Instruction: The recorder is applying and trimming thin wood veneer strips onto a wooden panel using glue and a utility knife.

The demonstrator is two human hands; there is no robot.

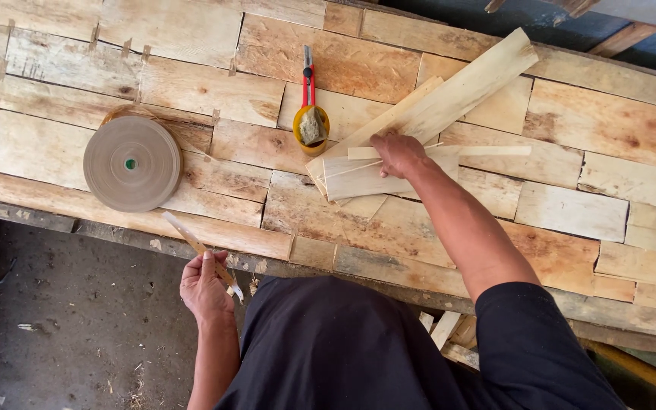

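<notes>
On the plank workbench (214, 91) before you, the tape roll (132, 162) lies left. Right of it sits the small bowl (311, 129), a utility knife (308, 77) just behind it. Farther right, your right hand (397, 154) rests on stacked wood strips (434, 114). Your left hand (205, 287) holds a thin strip (199, 250) at the bench's near edge.

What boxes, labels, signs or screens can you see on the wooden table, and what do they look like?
None in view: no box, label, sign or screen.
Roll of tape: left on the workbench, round, flat, brown.
Small cup: middle of the bench, round, yellow, a grey-green lump inside.
Cutter: beside the cup, thin, red handle.
</notes>
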